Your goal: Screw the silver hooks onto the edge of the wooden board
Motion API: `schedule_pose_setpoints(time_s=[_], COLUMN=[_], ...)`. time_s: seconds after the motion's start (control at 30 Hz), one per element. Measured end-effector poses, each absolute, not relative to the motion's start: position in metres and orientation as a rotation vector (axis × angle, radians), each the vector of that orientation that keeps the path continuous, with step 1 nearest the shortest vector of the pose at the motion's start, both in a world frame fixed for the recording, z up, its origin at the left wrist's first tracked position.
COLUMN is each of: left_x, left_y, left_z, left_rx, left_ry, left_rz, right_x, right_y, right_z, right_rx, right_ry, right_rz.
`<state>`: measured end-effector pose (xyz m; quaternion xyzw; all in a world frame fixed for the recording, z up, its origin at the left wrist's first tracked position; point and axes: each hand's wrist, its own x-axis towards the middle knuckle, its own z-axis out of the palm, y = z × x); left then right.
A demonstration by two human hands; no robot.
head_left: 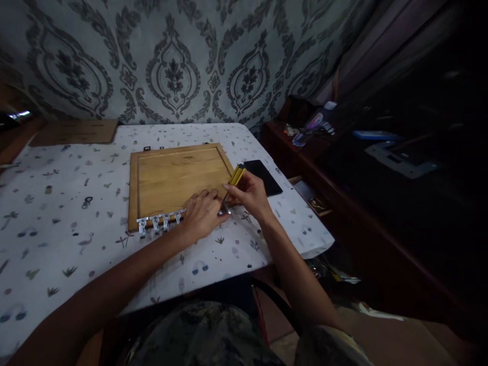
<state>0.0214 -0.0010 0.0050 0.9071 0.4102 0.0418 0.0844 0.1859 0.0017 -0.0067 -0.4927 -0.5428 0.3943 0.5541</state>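
Note:
A framed wooden panel (179,178) lies flat on the table, with several metal hinges (156,222) lined up along its near edge. My left hand (204,213) rests on the panel's near edge, fingers laid over the wood and thumb stretched out. A small metal piece (225,208), apparently another hinge, shows beside that thumb at the near right corner. Closed around a yellow and black screwdriver (237,175), my right hand (249,193) tilts it with its shaft pointing down to this metal piece. Whether the tip touches it is too small to tell.
A black tablet-like slab (265,177) lies right of the panel. Cardboard (76,132) sits at the back left of the patterned tablecloth (95,188). To the right, a dark red cabinet has a partly open drawer (314,198) and a plastic bottle (316,119) on top.

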Motion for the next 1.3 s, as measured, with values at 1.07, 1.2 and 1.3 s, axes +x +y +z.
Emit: schedule_pose_setpoints(time_s=[1.07, 1.2, 1.3], left_x=[0.021, 0.012, 0.001], left_y=[-0.001, 0.006, 0.017], left_z=[0.005, 0.024, 0.045], left_rx=[2.682, 2.623, 2.578], left_ry=[1.253, 1.228, 1.251], left_rz=[0.191, 0.118, 0.25], right_x=[0.184, 0.184, 0.184], right_y=[0.0, 0.0, 0.001], right_z=[-0.018, -0.019, -0.019], right_rx=[-1.266, -1.248, -1.258], right_ry=[-1.377, -1.369, -1.365], right_rz=[0.669, 0.689, 0.687])
